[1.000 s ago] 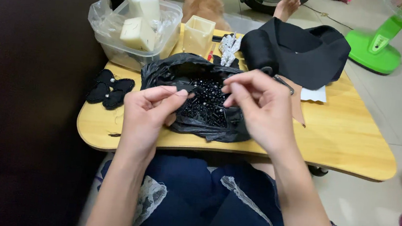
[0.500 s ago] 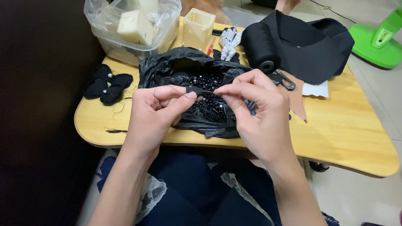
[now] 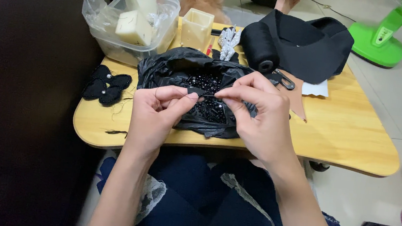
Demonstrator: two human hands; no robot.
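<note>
The left hand (image 3: pixel 154 118) is curling up, with its thumb and first finger pinching a small black piece (image 3: pixel 194 91). The right hand (image 3: pixel 259 114) is curling up too, and its fingertips are pinching a thin needle (image 3: pixel 208 95) that is touching the black piece. What the piece is made of is too small to tell. Both hands are hovering close together, right over a black bag (image 3: pixel 185 70) that is lying open on the table (image 3: pixel 344 135). The bag is holding lots of shiny black beads (image 3: pixel 206 83). To the left of the bag, some black flowers (image 3: pixel 105 84) with white dots are lying flat near the table's edge. Behind them, a clear tub (image 3: pixel 162 25) is sitting at the back left corner, and pale blocks (image 3: pixel 136 13) are standing up inside it. Just beside the tub, a small cream box (image 3: pixel 197 28) is standing. Next to the box, a shiny silver thing (image 3: pixel 227 40) is lying. A black spool (image 3: pixel 260 46) is lying behind the right hand, touching a pile of black cloth (image 3: pixel 313 45). A small clip (image 3: pixel 284 79) is lying just in front of the spool. On the floor, well apart from the table, a green fan base (image 3: pixel 379 41) is sitting. The person's dark blue clothes (image 3: pixel 193 204) are showing under the arms.
</note>
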